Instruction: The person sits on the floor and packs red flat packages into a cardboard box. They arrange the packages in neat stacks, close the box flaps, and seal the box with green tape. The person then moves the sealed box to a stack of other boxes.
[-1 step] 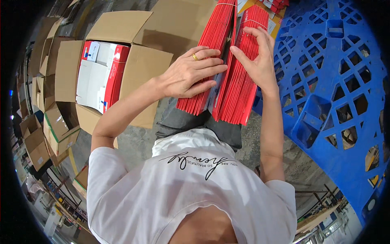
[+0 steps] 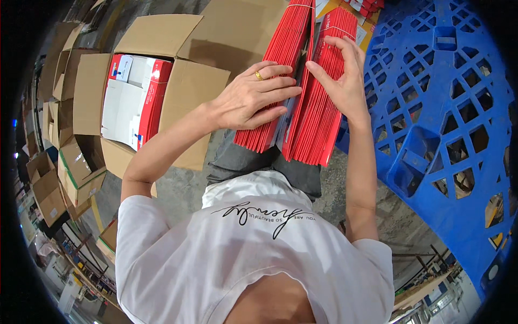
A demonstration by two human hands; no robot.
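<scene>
Two thick bundles of flat red cardboard pieces stand side by side before me, edges up, with a narrow gap between them. A pale band crosses the far end of each. On the left bundle [image 2: 280, 46] rests my left hand [image 2: 253, 96], its fingers stretched across toward the gap; a ring is on one finger. Over the right bundle [image 2: 317, 121] is my right hand [image 2: 347, 81], thumb and fingers spread apart and touching its upper edges. Greyish inner faces show in the gap, partly covered by my left fingers.
An open carton [image 2: 189, 102] at the left holds red and white flat packs [image 2: 154, 100]. Several more cartons [image 2: 81, 167] stand at the far left. A blue plastic pallet [image 2: 431, 108] fills the right side, with more red pieces [image 2: 367, 6] at the far end.
</scene>
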